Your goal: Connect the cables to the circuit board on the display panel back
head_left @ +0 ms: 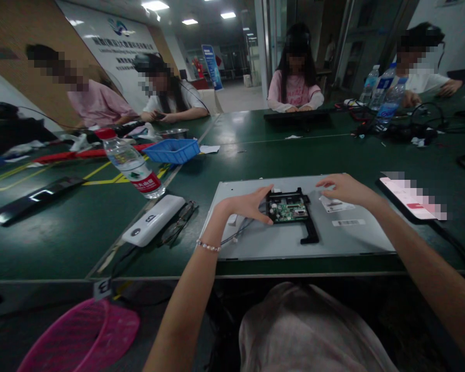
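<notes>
Spanning the left end of a black frame (311,230) with the left hand (248,204), thumb and fingers wide apart; cannot tell whether pinching or merely touching. Holding the right hand (347,189) over a paper label (338,205), fingers loosely bent, nothing visible in that grip. Judging by the green circuit board (289,210) already sitting inside the frame on the grey panel (352,242), seems partway along; cannot judge the remaining steps. Cannot read the label's print or trace the cables (238,230) past the left hand.

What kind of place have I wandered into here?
Probably an electronics workroom: a green circuit board sits on a flat grey panel, and several people sit around the long green table.
</notes>
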Demonstrator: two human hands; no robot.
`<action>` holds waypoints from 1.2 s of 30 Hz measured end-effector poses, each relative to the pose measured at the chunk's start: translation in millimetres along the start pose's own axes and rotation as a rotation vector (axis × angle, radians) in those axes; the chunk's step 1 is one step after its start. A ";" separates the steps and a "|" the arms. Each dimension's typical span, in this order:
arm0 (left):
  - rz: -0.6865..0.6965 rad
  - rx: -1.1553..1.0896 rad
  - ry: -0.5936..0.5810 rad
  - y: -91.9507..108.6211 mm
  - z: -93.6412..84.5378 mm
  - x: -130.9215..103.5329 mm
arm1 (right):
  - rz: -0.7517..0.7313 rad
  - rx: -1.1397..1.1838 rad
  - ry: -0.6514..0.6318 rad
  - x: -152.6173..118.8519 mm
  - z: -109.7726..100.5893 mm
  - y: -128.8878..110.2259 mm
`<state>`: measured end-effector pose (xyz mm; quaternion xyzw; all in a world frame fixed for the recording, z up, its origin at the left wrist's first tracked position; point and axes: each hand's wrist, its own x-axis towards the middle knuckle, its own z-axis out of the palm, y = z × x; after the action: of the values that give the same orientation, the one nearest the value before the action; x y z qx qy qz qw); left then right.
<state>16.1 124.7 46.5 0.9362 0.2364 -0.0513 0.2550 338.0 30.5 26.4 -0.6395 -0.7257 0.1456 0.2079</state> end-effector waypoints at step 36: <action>0.389 0.097 0.241 62.5 20.6 24.5 | 0.155 0.699 -0.053 -26.4 30.3 -22.9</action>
<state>67.5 77.3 51.7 0.9747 0.0776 0.0998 0.1845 305.8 2.9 7.9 -0.5789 -0.5863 0.4172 0.3834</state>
